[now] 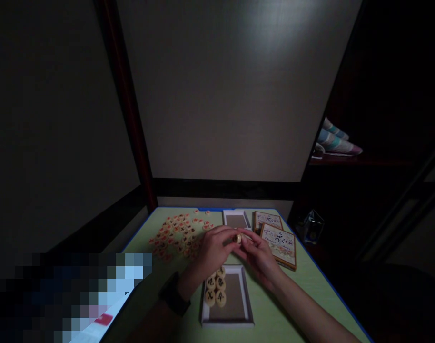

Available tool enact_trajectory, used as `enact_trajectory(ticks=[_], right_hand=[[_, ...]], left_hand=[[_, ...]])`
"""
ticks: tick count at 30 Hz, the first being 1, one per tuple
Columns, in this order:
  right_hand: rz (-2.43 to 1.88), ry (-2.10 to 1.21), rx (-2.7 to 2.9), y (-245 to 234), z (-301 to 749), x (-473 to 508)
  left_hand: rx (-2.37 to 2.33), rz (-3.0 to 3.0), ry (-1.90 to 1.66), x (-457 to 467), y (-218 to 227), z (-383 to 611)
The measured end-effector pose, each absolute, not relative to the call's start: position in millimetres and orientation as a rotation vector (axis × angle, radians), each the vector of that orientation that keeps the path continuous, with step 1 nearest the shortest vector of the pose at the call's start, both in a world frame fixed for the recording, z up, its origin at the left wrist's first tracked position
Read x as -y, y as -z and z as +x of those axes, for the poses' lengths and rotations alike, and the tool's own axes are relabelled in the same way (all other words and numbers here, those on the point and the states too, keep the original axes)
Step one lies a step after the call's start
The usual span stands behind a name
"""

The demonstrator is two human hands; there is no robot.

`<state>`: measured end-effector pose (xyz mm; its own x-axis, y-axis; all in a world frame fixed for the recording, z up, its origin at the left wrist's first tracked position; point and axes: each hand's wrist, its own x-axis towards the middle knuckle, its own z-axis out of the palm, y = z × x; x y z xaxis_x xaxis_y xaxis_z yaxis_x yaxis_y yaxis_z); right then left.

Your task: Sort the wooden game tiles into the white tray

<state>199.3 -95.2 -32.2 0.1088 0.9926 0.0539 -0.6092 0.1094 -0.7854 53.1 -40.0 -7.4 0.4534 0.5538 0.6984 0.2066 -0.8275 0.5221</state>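
Both hands meet above the far end of an open box tray (249, 305). Between their fingertips is a round Chinese chess piece (237, 238), its dark marking partly showing. My left hand (215, 250), with a dark watch on the wrist, pinches it from the left. From the right, my right hand (258, 257) closes its fingers on the same piece. Inside the tray, along its left side, lie several larger-looking chess pieces (221, 283) with black characters, in two columns; my left hand hides the far ones. Loose chess pieces (176, 233), many with red characters, are spread left of the hands.
A second open tray (236, 220) lies at the table's far edge. Two box lids (280, 243) with printed writing overlap at the right. The green table (267, 324) has a blue rim and stands near a wall panel (224, 119). Striped cloth (337, 138) rests on a shelf.
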Motion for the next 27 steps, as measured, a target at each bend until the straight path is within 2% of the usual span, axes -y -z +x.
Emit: enact_trajectory(ticks=[8, 17, 24, 27], right_hand=[[-0.730, -1.451, 0.672, 37.3, 209.0, 92.5], [-0.935, -1.386, 0.820, 32.9, 207.7, 93.4], [-1.183, -1.206, 1.376, 8.4, 203.7, 133.0], [-1.353, -0.936, 1.672, 4.4, 190.4, 161.0]], left_hand=[[-0.588, 2.074, -1.405, 33.9, 15.9, 49.6], [-0.678, 2.003, -1.420, 26.8, 14.7, 47.0], [-0.874, 2.202, -1.362, 26.6, 17.1, 11.9], [-0.918, 2.297, -1.354, 26.0, 25.1, 0.5]])
